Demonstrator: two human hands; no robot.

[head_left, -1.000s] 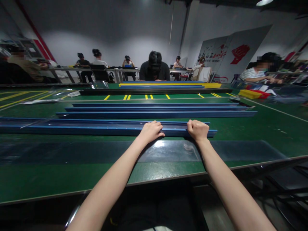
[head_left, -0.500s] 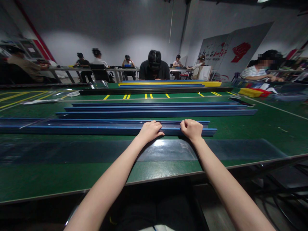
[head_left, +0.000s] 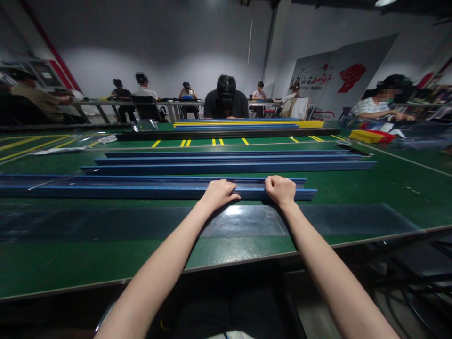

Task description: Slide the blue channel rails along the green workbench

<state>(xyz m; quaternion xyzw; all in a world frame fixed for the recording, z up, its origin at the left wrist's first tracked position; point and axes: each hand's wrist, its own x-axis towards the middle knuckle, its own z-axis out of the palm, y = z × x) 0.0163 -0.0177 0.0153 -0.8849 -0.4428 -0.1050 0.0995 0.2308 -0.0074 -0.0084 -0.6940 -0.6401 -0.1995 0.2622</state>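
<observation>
A long blue U-shaped channel (head_left: 169, 193) lies across the green table in front of me, running out of view on the left. My left hand (head_left: 219, 193) is curled over its near wall, with the thumb toward me. Farther right, near the channel's end, my right hand (head_left: 281, 189) is closed in a fist on the same channel; what its fingertips press on is hidden. Between my forearms and under them, a clear plastic strip (head_left: 247, 221) lies flat along the table.
Beyond the channel lie more blue channels (head_left: 226, 166), a black bar (head_left: 226, 134) and yellow strips (head_left: 310, 124). A person (head_left: 226, 96) sits across the table (head_left: 123, 268). At right, another person (head_left: 376, 108) sits by yellow and red trays (head_left: 367, 136).
Both hands stay in nearly the same place on the blue channel. The view shifts very slightly.
</observation>
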